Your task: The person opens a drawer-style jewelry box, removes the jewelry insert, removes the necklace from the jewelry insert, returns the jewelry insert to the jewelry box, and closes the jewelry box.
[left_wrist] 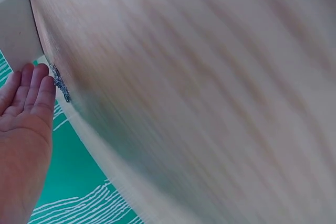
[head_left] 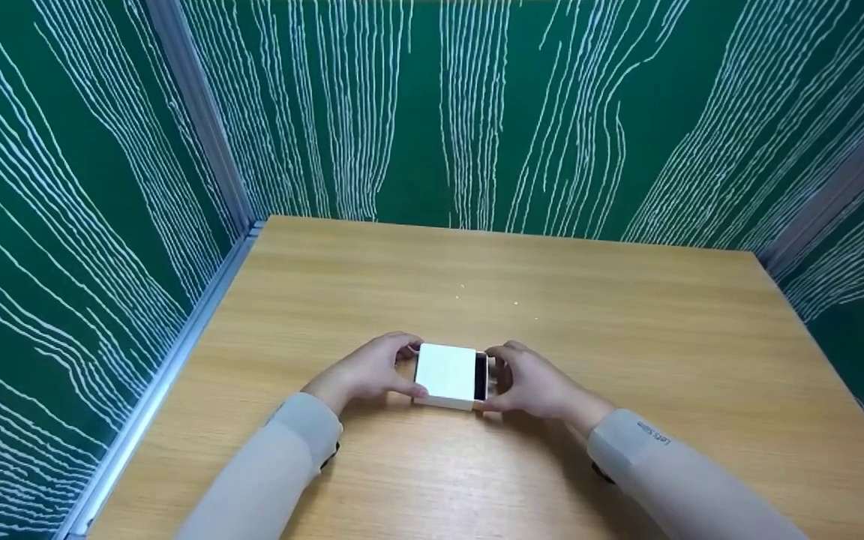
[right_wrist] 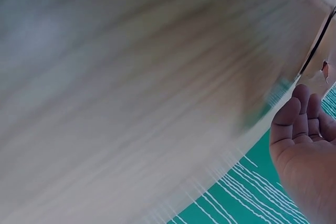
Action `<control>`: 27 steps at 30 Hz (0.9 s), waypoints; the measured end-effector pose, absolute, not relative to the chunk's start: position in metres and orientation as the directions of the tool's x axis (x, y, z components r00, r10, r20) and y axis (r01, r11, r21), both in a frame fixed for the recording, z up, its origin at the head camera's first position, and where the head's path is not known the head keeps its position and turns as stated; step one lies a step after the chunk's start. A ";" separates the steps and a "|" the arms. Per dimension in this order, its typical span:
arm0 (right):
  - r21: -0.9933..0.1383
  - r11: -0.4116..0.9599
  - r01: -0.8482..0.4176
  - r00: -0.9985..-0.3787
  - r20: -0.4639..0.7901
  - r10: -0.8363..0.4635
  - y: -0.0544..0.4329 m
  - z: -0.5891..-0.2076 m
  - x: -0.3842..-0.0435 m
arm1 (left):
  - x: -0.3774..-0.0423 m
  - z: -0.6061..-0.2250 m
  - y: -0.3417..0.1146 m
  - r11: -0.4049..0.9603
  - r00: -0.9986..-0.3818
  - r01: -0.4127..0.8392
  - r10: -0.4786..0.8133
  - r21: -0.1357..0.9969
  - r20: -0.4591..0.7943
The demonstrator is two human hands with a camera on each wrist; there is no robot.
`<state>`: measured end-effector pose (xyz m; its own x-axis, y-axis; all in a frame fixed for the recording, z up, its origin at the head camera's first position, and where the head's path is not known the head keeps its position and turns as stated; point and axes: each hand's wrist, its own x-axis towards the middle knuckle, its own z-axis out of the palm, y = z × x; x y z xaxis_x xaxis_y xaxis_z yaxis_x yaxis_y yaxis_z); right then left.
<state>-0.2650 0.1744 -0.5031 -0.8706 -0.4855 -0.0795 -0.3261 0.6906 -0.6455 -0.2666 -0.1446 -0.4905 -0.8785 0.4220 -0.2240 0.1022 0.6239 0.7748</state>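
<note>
A small square white box (head_left: 445, 371) lies between the two hands on the table in the head view. Its white top stops short of the right side, where a dark strip (head_left: 481, 376) shows inside a pale rim. My left hand (head_left: 374, 367) grips the box's left end, thumb at the near corner and fingers at the far one. At the right end my right hand (head_left: 533, 381) holds it the same way, its thumb low on the near corner. In the wrist views the left hand (left_wrist: 26, 114) and right hand (right_wrist: 307, 145) show at the frame edges.
The wooden table (head_left: 312, 277) spreads around the box, with a few tiny pale specks (head_left: 516, 303) beyond it. Green walls (head_left: 417, 135) with white wavy lines stand behind and on both sides. Metal posts (head_left: 203, 112) rise at the back corners.
</note>
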 end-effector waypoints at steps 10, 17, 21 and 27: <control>-0.623 0.703 -0.342 -0.869 -0.076 -0.489 0.170 -0.507 -0.267 | -0.266 -0.492 -0.145 0.624 -0.875 0.114 0.432 0.773 -0.219; -0.635 0.694 -0.340 -0.862 -0.086 -0.500 0.161 -0.505 -0.268 | -0.265 -0.492 -0.148 0.638 -0.882 0.106 0.414 0.763 -0.224; -0.628 0.700 -0.341 -0.866 -0.079 -0.493 0.159 -0.504 -0.268 | -0.266 -0.492 -0.148 0.630 -0.884 0.107 0.414 0.769 -0.216; -0.629 0.705 -0.328 -0.871 -0.088 -0.483 0.162 -0.503 -0.267 | -0.268 -0.494 -0.144 0.621 -0.880 0.102 0.421 0.777 -0.221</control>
<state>-0.2672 0.1617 -0.5034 -0.8712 -0.4831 -0.0879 -0.3276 0.7051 -0.6289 -0.2678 -0.1442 -0.4935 -0.8796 0.4214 -0.2210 0.1024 0.6212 0.7769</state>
